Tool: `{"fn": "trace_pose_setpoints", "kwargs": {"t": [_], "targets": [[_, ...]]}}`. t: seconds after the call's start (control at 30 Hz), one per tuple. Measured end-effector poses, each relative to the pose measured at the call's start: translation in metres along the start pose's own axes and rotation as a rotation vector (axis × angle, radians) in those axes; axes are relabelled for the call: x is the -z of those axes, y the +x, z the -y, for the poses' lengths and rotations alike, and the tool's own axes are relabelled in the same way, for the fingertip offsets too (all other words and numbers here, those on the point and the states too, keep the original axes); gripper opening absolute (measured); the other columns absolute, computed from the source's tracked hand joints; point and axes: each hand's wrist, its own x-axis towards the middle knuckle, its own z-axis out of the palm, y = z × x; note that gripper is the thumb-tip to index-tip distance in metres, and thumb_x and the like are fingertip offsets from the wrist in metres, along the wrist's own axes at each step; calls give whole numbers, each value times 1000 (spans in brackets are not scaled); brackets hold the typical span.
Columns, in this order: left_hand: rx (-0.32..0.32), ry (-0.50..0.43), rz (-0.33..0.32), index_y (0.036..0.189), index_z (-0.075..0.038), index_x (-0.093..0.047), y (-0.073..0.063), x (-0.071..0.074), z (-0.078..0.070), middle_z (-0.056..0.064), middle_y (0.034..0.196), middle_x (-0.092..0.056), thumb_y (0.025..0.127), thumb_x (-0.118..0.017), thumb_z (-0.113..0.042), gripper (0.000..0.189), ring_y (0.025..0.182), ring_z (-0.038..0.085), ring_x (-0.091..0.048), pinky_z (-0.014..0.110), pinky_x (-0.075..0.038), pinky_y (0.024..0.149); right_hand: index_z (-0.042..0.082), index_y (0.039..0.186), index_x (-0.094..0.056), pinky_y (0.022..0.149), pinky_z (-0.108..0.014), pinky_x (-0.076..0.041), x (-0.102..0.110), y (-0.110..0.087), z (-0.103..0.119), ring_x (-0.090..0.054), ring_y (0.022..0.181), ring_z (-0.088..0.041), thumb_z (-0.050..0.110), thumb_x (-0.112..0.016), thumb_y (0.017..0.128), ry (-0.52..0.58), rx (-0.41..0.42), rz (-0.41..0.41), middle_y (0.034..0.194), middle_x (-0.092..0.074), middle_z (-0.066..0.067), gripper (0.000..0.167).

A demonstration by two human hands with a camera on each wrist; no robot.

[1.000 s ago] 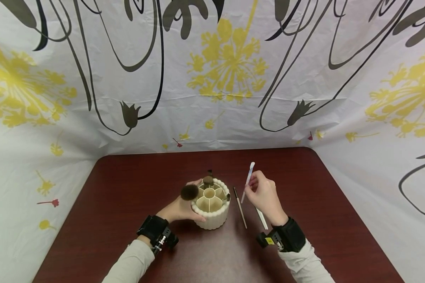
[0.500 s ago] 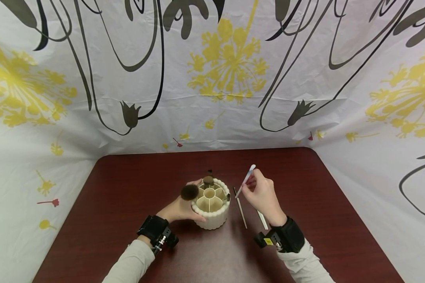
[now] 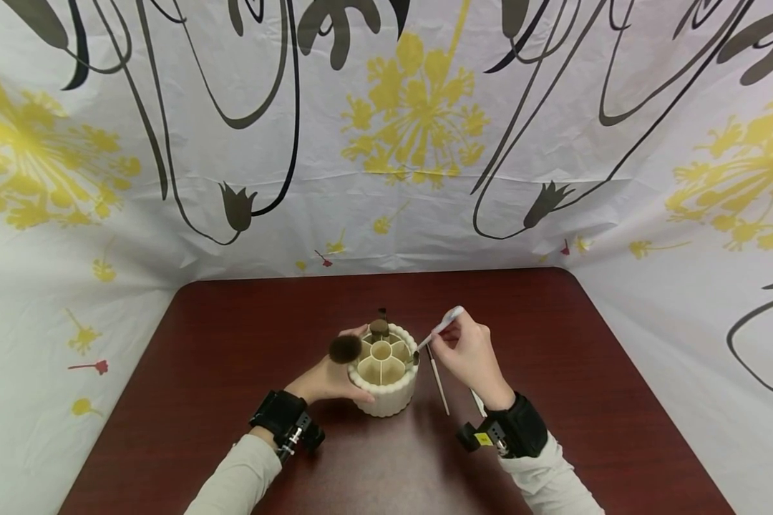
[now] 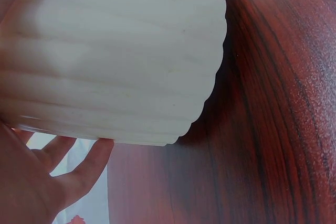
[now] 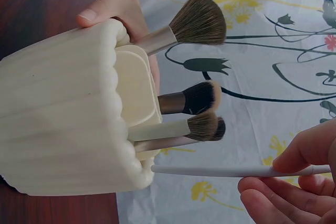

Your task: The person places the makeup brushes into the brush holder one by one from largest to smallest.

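My left hand grips the side of a cream ribbed brush holder, which stands upright with round and petal-shaped compartments. In the left wrist view, fingers curve along the holder's wall. Several makeup brushes stand in it, bristles up; the big fluffy brush leans out over my left hand. Between thumb and fingers, my right hand pinches a slim white makeup brush. Its tapered end is right at the holder's right rim, while its wider white end points up and away; the fingers cover part of it.
A thin brush with a dark tip lies on the dark red table, right of the holder. Beside it, a white slender item is partly hidden under my right hand. A floral curtain hangs behind the table.
My right hand has moved left toward the holder, and the white brush has tilted from nearly upright to a slant, its lower end reaching the rim. The left hand and holder have stayed put.
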Motion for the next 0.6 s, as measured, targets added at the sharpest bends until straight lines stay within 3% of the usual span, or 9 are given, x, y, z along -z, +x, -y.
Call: {"fn": "trace_pose_setpoints", "kwargs": {"t": [0.03,0.6], "targets": [[-5,5,-3,137,12,-18,0,0,0,32,136,-24,54,-86,-7,109,125,42,-29,55,-27,99,5,87,-49,63,-23,-51,7,3,20,-64,72,-12,-3,-59,78,-31,-33,8,80,-63,-3,16],[15,-1,3,138,11,-18,0,0,0,32,136,-22,55,-86,-8,109,125,41,-29,54,-27,99,4,90,-52,63,-24,-51,-1,0,10,-64,73,-15,-7,-62,77,-23,-46,35,81,-65,-6,19]]}}
